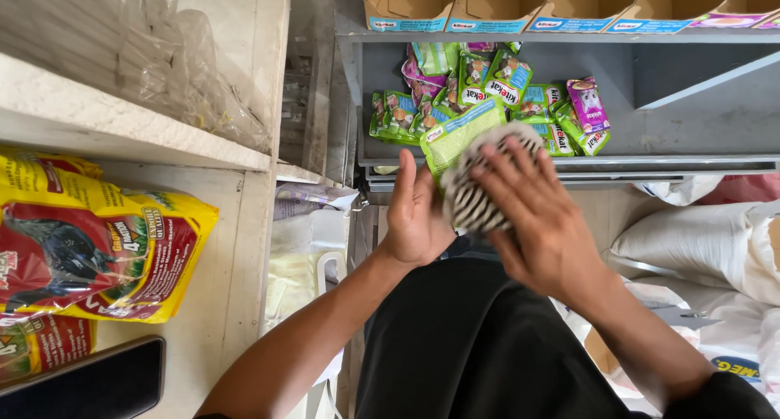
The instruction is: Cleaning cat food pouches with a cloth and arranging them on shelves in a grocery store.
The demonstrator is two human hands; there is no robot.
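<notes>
Between my hands, a striped cloth (475, 193) rubs a green pouch (457, 136). My left hand (416, 216) holds the pouch underneath, while my flat, open right hand (540, 216) presses the cloth. I judge wiping is underway.

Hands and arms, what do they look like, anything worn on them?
Both forearms are bare to the elbows. The left hand and right hand wear no gloves, and no rings, watch or bands show. A dark sleeve edge shows at the right elbow.

Bright, even daylight, soft shadows, slight motion blur, mild wide-angle stretching at the edges.
</notes>
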